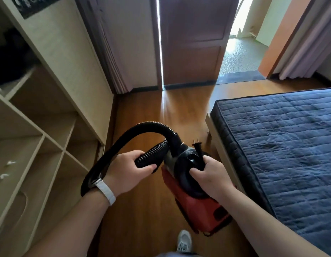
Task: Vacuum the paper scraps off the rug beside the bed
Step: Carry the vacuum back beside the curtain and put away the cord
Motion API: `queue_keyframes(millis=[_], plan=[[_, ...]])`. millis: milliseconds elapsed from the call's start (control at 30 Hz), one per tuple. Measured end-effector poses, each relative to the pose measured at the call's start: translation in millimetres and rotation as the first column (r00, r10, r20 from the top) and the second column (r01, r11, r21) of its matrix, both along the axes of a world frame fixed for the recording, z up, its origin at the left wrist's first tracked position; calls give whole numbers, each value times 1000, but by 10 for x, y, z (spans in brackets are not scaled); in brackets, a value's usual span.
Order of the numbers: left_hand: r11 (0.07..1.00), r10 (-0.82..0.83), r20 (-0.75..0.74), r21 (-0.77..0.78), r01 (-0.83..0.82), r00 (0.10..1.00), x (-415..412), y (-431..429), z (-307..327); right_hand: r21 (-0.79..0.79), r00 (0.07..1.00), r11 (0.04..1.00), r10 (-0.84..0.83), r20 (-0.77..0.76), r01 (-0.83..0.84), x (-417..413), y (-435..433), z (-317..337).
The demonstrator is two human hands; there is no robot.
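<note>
Head view: left hand (130,168) clamped round the free end of the black hose (151,156), right hand (210,176) gripping the handle of the red vacuum (196,193) with the plug (197,145) pinned upright above the fingers, likely so cord and hose don't drag while carried. Bed (283,145) right of right hand, shelf unit (36,145) left of left hand; no rug or paper scraps in view, so probably transport stage, unplugged

Bare forearms, white watch strap (105,191) on left wrist, seemingly white sneaker (184,241)
</note>
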State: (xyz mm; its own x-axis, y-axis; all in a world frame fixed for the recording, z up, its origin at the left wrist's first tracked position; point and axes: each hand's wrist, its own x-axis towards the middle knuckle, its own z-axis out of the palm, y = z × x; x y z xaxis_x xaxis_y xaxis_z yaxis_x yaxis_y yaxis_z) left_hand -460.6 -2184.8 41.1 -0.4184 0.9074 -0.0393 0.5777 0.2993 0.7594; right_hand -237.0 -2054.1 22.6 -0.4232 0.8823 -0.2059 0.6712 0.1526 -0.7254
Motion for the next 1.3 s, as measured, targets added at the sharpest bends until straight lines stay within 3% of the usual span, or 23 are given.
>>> queue_keyframes(millis=[433,933,1300], plan=[[996,-7,13,93,6,1000,-709,1659,34,94,997,994,-63,35,59,-645,1671,154],[970,-225,47,104,220,973,-2477,4078,-51,128,970,963,-242,24,237,-2113,3497,209],[949,-306,51,97,300,951,-2989,5702,-47,106,940,935,-341,5,338,-2593,4920,163]])
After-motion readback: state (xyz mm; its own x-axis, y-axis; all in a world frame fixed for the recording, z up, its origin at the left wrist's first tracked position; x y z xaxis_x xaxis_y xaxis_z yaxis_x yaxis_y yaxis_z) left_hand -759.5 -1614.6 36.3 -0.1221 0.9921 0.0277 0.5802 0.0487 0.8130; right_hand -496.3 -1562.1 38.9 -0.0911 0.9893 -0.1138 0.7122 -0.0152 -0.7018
